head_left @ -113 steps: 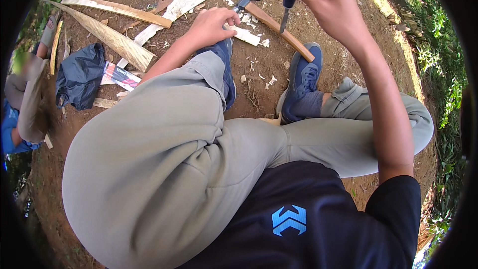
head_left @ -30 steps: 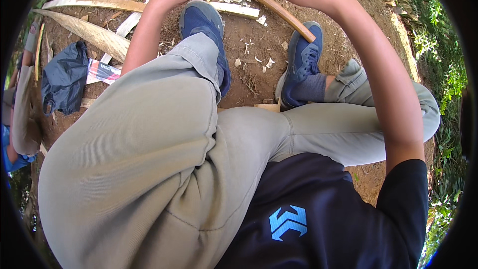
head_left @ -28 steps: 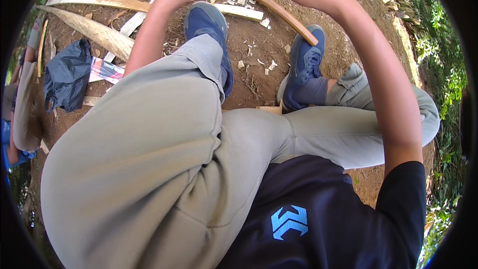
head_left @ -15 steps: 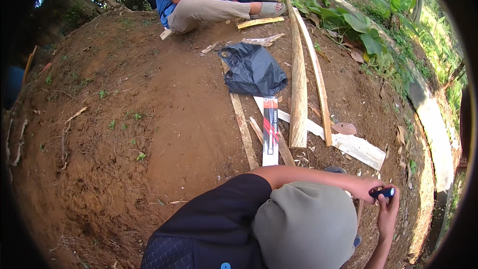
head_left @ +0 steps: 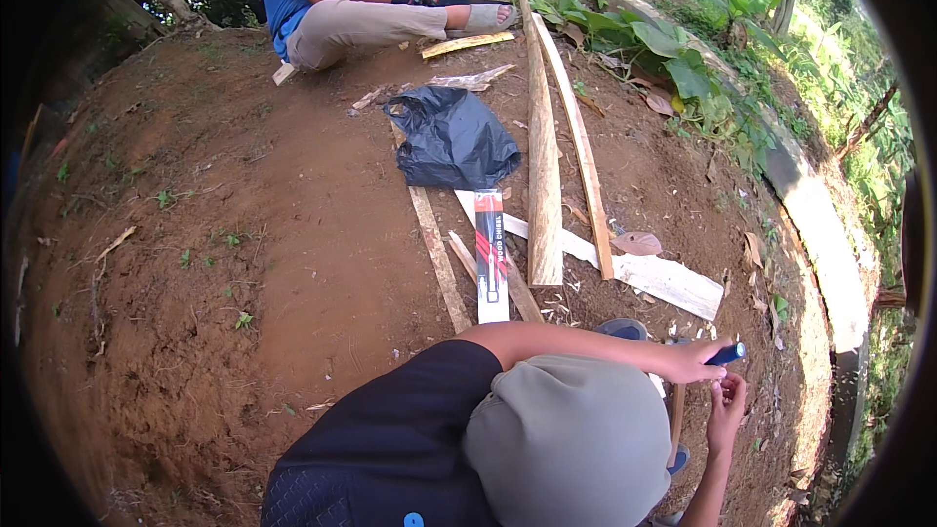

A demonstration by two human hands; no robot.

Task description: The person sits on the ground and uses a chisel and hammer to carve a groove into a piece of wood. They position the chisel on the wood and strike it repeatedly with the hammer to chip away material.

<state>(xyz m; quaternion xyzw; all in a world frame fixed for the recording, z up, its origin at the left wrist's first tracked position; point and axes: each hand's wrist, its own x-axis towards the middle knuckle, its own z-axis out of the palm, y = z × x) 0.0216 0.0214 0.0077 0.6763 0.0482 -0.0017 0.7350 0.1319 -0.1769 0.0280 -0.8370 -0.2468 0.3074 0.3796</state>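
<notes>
Neither of my own hands is in view. Close in front of me, a person in a black shirt and an olive-grey cap [head_left: 571, 439] bends toward the right. That person's left hand [head_left: 695, 361] is closed round a dark blue handle [head_left: 727, 355], whose end sticks out; the rest of this tool is hidden. Just below it, the person's right hand [head_left: 726, 405] has bent fingers, with nothing clearly visible in them. A narrow strip of wood [head_left: 677, 415] lies under their arms, partly covered by the cap.
A chisel package [head_left: 492, 254] lies below a black plastic bag [head_left: 459, 141]. Long wood strips [head_left: 544, 185] and a pale board [head_left: 673, 285] rest on brown soil [head_left: 293, 234]. Another person [head_left: 356, 10] sits at the back; a concrete edge [head_left: 815, 224] runs along the right.
The whole scene has shifted left in my view. The near person's right hand has dropped from the blue handle to just below it; the handle now tilts in their left hand.
</notes>
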